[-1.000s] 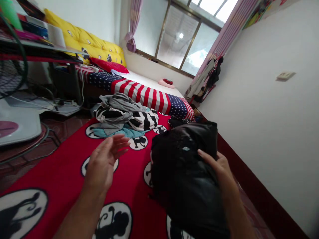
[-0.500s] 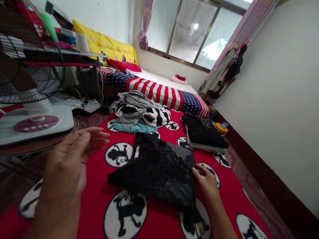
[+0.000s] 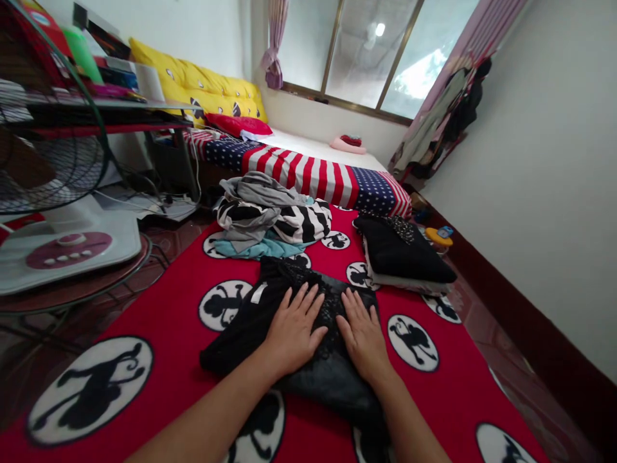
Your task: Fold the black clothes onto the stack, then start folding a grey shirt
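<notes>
In the head view, the left hand (image 3: 293, 334) and the right hand (image 3: 364, 337) are flat, grasping nothing, on the black garment (image 3: 315, 379). It lies on the red blanket (image 3: 178, 360), near the clothes pile (image 3: 270, 215). Behind is a bed (image 3: 313, 173) below the window (image 3: 366, 58).

L hand (image 3: 295, 331) & R hand (image 3: 364, 337) flat on blk garment (image 3: 318, 376)

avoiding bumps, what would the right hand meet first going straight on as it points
Past the black garment it rests on, the right hand would probably meet the striped clothes, though depth is unclear.
</notes>
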`<control>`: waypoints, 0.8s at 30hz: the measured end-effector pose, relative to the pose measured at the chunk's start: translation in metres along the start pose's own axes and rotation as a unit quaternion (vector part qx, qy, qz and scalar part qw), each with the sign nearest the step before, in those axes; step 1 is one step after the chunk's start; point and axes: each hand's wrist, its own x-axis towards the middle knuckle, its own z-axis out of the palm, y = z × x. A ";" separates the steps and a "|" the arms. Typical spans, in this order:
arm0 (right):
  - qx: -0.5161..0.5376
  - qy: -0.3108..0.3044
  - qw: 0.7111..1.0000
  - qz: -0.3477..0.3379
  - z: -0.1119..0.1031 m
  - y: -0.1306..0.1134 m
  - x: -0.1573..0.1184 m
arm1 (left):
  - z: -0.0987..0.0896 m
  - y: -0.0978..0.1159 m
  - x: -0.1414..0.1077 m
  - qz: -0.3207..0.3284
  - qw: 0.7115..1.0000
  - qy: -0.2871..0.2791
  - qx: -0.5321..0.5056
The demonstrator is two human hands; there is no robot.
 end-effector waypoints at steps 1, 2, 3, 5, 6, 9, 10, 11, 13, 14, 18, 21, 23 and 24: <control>-0.011 -0.026 1.000 0.005 0.011 0.007 -0.003 | 0.007 -0.004 -0.002 0.002 1.000 -0.007 0.011; -0.018 -0.039 0.999 0.008 0.017 0.012 -0.005 | 0.010 -0.007 -0.003 0.002 1.000 -0.010 0.019; -0.023 -0.043 0.999 0.010 0.020 0.014 -0.005 | 0.010 -0.007 -0.003 0.001 1.000 -0.011 0.023; -0.022 -0.046 0.999 0.012 0.015 0.014 -0.004 | 0.004 -0.004 -0.002 -0.001 1.000 -0.015 0.025; -0.016 -0.049 0.999 0.012 0.009 0.012 -0.003 | -0.001 -0.003 -0.001 -0.002 1.000 -0.016 0.025; 0.001 -0.014 1.000 0.014 -0.009 0.005 -0.005 | -0.015 -0.007 -0.002 -0.025 0.998 0.025 0.045; 0.003 0.005 1.000 0.006 -0.012 0.004 -0.008 | -0.017 -0.013 -0.004 -0.044 0.997 0.044 0.055; 0.004 0.021 1.000 -0.005 -0.012 0.004 -0.011 | -0.018 -0.021 -0.008 -0.061 0.995 0.053 0.062; 0.009 0.013 0.999 -0.030 -0.007 0.006 -0.019 | -0.013 -0.041 -0.018 -0.079 0.995 0.033 0.060; 0.014 -0.004 0.999 -0.036 -0.003 0.009 -0.023 | -0.010 -0.052 -0.024 -0.079 0.995 0.011 0.053; 0.035 -0.029 0.999 -0.020 0.014 0.017 -0.031 | 0.000 -0.083 -0.039 -0.093 0.995 -0.011 0.023; 0.063 -0.008 0.998 -0.017 0.016 0.021 -0.032 | -0.006 -0.093 -0.037 -0.166 0.984 0.064 -0.010; 0.084 0.006 0.996 -0.016 0.016 0.022 -0.033 | -0.016 -0.099 -0.031 -0.220 0.970 0.096 -0.044; 0.093 0.012 0.996 -0.015 0.016 0.023 -0.034 | -0.020 -0.102 -0.027 -0.250 0.961 0.095 -0.067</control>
